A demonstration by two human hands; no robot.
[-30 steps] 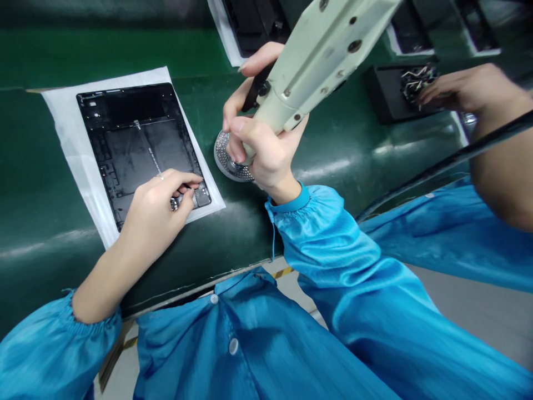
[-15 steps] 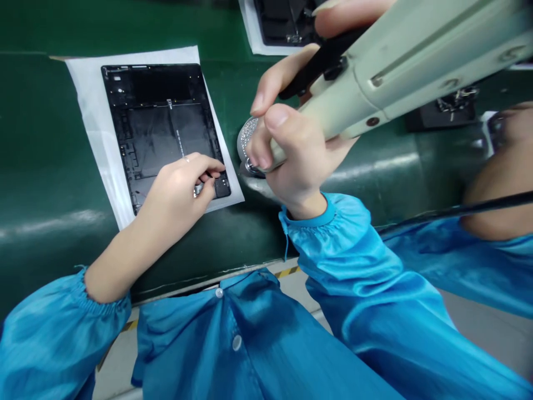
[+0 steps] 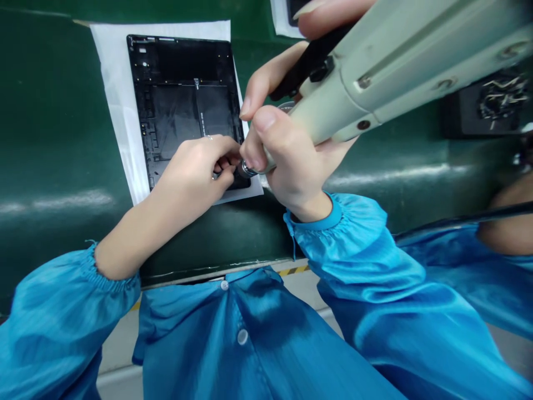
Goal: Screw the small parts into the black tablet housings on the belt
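My right hand [image 3: 297, 147] is wrapped round a pale electric screwdriver [image 3: 378, 66], with a finger along its black lever. The metal nose of the tool points down-left and reaches the lower right corner of a black tablet housing [image 3: 177, 111]. That housing lies open side up on a white sheet [image 3: 112, 94]. Over the same corner sits my left hand [image 3: 200, 169], its fingertips pinched together right beside the tool's nose. Whatever the left fingers hold is too small and too hidden to name. The driver tip cannot be seen.
Behind my right hand, only the rim of a round metal dish [image 3: 286, 105] shows. Another dark device [image 3: 295, 10] on white lies at the top. A black box with tangled metal pieces [image 3: 499, 100] stands at right, near another person's arm [image 3: 510, 216].
My right hand has brought the electric screwdriver from the metal dish to the housing's corner, beside my left fingers. The view has shifted, so the housing appears farther right and higher.
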